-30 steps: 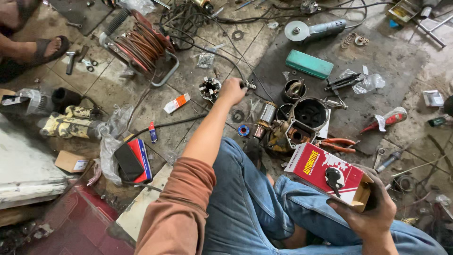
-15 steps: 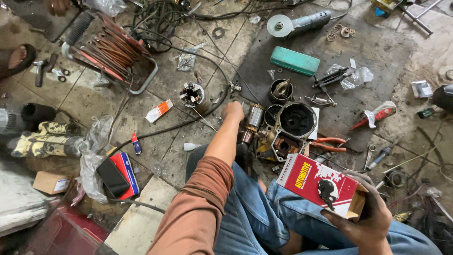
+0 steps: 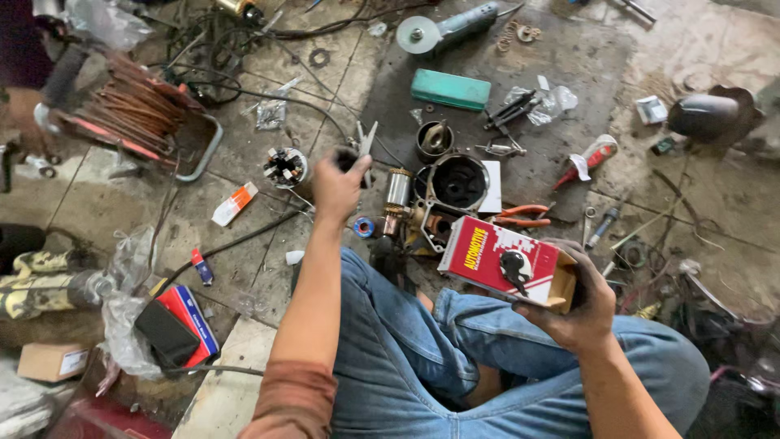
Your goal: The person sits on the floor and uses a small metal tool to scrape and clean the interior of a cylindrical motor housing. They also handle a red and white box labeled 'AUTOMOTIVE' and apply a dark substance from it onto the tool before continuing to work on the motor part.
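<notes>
Left hand [image 3: 340,185] reaches out low over the floor, fingers closed on grey pliers [image 3: 363,146] whose tips poke up past the knuckles, while right hand [image 3: 578,302] grips a red-and-white box [image 3: 497,258] above the knee, open end turned outward, beside the dismantled black motor housing [image 3: 459,182].

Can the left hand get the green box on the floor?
Probably yes. The left hand is stretched out over the floor, and the green box lies uncovered a bit beyond it. But its grip already seems closed on small metal pliers, so it isn't free.
</notes>
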The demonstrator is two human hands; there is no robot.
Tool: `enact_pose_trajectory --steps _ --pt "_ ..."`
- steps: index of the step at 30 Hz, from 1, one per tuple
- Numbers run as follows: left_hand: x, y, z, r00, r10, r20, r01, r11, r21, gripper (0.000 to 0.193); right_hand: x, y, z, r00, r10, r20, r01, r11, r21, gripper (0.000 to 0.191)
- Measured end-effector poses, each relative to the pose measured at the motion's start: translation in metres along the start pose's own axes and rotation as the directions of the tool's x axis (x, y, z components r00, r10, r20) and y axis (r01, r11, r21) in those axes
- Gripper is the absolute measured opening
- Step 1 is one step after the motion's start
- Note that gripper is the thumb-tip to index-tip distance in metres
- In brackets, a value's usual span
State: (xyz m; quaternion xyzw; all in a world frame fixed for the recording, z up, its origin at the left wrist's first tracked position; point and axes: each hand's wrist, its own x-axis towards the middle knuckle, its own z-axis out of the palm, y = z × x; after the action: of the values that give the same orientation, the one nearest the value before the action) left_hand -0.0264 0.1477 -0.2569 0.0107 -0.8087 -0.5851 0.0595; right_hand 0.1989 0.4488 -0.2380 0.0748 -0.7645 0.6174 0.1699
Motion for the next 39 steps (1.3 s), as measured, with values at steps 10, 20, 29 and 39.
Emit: enact_pose_trajectory --steps 10,20,29,39 --pt "-0.186 0.068 -0.009 0.866 0.137 0.481 0.189 0.802 -0.567 0.043 -0.038 -0.03 -0.007 0.987 0.038 0.157 -0.064 0.984 0.166 0.088" --pt "-0.213 0.107 -0.026 0.692 0.383 0.612 -0.101 0.891 -0.443 0.088 -0.045 -0.064 -0.038 0.931 -0.025 0.364 -0.092 0.949 0.301 0.092" --pt "-0.231 0.109 0.008 0.56 0.561 0.61 -0.057 0.761 -0.647 0.08 -0.058 -0.011 -0.045 0.76 0.509 0.404 -0.647 0.647 0.403 0.057" --pt "-0.235 0.112 0.019 0.53 0.469 0.706 0.2 0.741 -0.641 0.086 -0.072 0.013 -0.038 0.68 0.621 0.39 -0.71 0.422 0.564 0.038"
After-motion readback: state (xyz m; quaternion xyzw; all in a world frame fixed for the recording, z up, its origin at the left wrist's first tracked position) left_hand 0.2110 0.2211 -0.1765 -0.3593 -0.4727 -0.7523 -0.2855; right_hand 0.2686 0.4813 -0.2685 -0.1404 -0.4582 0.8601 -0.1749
